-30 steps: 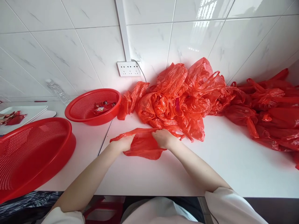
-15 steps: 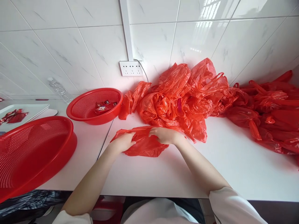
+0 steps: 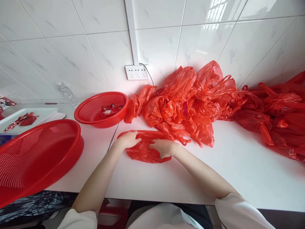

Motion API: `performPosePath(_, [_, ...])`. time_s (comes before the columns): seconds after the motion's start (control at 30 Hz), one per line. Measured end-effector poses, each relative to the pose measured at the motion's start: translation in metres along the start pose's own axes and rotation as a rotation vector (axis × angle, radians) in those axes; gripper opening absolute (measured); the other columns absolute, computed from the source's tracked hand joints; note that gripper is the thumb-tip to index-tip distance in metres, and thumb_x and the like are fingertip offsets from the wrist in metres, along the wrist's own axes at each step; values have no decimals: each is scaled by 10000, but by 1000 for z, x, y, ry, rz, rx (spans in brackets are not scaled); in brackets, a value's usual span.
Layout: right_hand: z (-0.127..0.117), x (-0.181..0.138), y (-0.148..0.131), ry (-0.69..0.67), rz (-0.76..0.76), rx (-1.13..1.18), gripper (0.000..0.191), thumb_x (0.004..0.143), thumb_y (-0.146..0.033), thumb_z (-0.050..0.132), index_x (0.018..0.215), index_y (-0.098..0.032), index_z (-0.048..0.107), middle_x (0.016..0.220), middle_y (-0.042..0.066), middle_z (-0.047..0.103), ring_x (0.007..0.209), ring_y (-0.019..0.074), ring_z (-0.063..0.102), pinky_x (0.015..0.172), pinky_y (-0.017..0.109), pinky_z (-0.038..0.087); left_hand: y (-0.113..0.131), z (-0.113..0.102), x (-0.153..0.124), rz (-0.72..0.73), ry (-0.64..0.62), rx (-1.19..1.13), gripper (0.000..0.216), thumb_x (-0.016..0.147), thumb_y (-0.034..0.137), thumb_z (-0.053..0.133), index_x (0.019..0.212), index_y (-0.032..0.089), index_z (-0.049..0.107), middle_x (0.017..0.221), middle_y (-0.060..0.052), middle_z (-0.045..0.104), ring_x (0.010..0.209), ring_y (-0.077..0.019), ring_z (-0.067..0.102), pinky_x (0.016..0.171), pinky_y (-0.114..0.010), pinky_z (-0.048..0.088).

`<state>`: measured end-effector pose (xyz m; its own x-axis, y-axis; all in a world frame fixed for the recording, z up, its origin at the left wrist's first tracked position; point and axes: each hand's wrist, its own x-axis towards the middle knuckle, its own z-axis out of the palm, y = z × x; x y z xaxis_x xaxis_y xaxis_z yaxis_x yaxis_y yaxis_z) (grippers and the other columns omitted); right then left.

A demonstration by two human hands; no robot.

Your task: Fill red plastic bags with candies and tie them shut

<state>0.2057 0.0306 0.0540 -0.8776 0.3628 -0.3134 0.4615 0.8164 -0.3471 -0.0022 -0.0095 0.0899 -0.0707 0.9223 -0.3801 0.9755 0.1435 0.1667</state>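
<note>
A thin red plastic bag [image 3: 143, 154] lies spread out on the white table in front of me. My left hand [image 3: 128, 140] is at its left side, fingers curled over the film near the rim, thumb pointing inward. My right hand [image 3: 164, 147] reaches across the right part of the bag. Its fingers are stretched out and a little apart, touching the film. Just behind rises a large heap of crumpled red plastic bags [image 3: 181, 105], whose lower edge comes close to the bag under my hands.
Left stand a red perforated basket [image 3: 101, 122] with small wrapped packets and a larger red basket [image 3: 71, 152]. Beyond are a white tray [image 3: 47, 112] and a clear bottle [image 3: 68, 93]. Filled red bags [image 3: 283, 124] lie right. A power strip [image 3: 136, 72] hangs on the tiled wall.
My right hand has moved down and slightly left from the bag's upper edge onto its middle right. The bag is spread wider. The whole view has shifted slightly.
</note>
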Motion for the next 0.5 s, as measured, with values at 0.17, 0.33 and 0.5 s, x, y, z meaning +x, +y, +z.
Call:
performPosePath(0.17, [-24,-21,-2,251,-202,207,435,924,-272,575,1354,-211,563,1311,85,631,1171,215,611,967,320,490,-10,-29,-19,229,466,-188,319,962,411,434,1145,267,652,1142,-19,723,1015,-179,675,902,-278,499])
performPosePath(0.33, [-43,-55,-5,308,-127,251,410,926,-292,575,1326,-205,595,1301,104,635,1148,247,618,955,363,493,-54,-49,8,9,740,-101,326,895,312,539,1176,184,642,1250,-108,661,1148,-266,616,992,-373,473])
performPosePath(0.5, [-51,-76,-3,323,-53,229,406,939,-317,554,1330,-218,594,1272,93,649,1108,246,636,916,354,503,-88,-41,47,-254,663,-38,412,876,238,520,1267,123,584,1276,-200,627,1148,-332,612,907,-417,499])
